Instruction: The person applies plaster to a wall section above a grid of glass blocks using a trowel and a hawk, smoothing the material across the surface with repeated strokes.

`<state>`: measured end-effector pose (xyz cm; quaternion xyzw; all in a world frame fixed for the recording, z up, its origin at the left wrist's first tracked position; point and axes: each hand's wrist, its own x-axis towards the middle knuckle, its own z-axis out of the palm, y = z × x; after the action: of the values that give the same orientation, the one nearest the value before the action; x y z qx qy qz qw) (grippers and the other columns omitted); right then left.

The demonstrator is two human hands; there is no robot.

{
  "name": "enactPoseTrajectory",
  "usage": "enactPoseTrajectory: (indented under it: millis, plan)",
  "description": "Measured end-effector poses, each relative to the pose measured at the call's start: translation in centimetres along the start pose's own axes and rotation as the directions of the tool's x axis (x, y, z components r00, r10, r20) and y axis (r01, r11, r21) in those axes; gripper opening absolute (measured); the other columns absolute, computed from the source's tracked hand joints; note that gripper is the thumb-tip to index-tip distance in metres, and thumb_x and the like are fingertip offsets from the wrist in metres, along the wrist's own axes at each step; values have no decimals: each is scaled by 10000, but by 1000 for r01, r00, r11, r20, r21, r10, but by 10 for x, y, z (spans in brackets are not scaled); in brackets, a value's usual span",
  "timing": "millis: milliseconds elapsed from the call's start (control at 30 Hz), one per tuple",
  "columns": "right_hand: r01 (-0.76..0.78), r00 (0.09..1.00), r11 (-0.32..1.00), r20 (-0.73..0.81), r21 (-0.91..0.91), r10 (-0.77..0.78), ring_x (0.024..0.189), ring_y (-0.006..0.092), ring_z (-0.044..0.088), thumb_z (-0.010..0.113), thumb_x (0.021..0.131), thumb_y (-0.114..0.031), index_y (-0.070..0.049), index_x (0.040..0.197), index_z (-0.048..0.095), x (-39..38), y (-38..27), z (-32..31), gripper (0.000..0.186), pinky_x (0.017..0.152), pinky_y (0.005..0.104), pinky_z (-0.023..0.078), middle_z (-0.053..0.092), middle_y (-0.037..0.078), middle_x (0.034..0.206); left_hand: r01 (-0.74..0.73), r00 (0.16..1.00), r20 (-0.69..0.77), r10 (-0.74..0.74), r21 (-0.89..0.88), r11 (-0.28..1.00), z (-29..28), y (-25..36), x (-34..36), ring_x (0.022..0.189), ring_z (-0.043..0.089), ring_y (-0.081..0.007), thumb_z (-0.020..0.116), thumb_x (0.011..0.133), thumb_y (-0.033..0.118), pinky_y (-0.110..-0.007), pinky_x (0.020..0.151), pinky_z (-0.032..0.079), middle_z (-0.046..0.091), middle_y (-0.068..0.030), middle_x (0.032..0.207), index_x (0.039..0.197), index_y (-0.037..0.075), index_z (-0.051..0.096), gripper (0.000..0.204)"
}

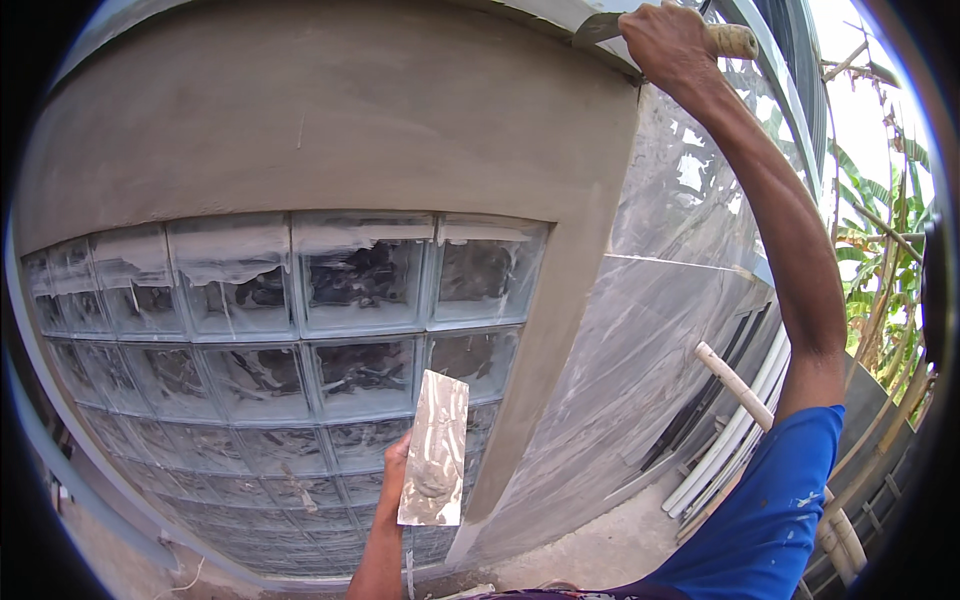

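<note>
Up at the top right, my raised right hand (668, 42) is closed round a trowel (597, 29). Its thin metal blade points left against the underside of the upper ledge, and its pale rounded handle end sticks out on the right. Lower down, my left hand (394, 468) grips a rectangular plastering trowel (446, 420) from behind, with its flat face upward. Streaks of grey mortar and a small lump lie on that face. Most of the left fingers are hidden behind it. Smooth grey plaster (330, 110) covers the wall band above the glass.
A glass block window (365, 275), smeared with white along its top row, fills the lower left. Grey marbled panels (640, 330) stand to its right. White pipes (735, 425) lean beyond them, near a pale pole (733, 383). Banana plants (905, 195) grow at the far right.
</note>
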<state>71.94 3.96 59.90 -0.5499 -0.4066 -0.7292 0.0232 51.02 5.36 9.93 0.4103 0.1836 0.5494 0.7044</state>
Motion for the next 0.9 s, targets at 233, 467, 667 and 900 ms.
enactPoseTrajectory:
  millis: [233, 467, 667, 900]
  plan:
    - [-12, 996, 971, -86, 238, 33, 675, 227, 657, 569, 775, -322, -175, 864, 713, 13, -8, 15, 224, 623, 372, 506, 677, 95, 770, 48, 999, -3, -48, -72, 996, 0, 11, -1, 745, 654, -166, 445, 943, 125, -286, 632, 571, 638, -99, 932, 1130, -24, 553, 262]
    - [42, 999, 973, 18, 225, -47, 682, 231, 657, 549, 799, -291, -244, 978, 681, 8, -20, -41, 227, 615, 383, 501, 678, 91, 805, 14, 1000, -4, -15, -31, 999, -12, 10, -2, 748, 654, -168, 453, 945, 150, -283, 638, 570, 639, -99, 939, 1134, -21, 551, 273]
    - [51, 999, 962, -11, 267, -50, 720, 245, 657, 542, 805, -291, -230, 995, 671, 10, -26, -50, 238, 651, 395, 497, 677, 92, 839, 24, 1000, -2, -24, -45, 999, -13, 20, -7, 756, 652, -160, 475, 926, 97, -279, 645, 568, 639, -95, 946, 1137, -15, 551, 251]
    - [162, 961, 888, -272, 430, -43, 727, 262, 655, 546, 799, -243, -111, 946, 675, -4, -44, -84, 236, 667, 401, 496, 672, 110, 820, -36, 999, -6, 36, 6, 999, -21, 19, -11, 764, 651, -157, 462, 929, 95, -278, 649, 567, 636, -88, 941, 1134, -12, 552, 248]
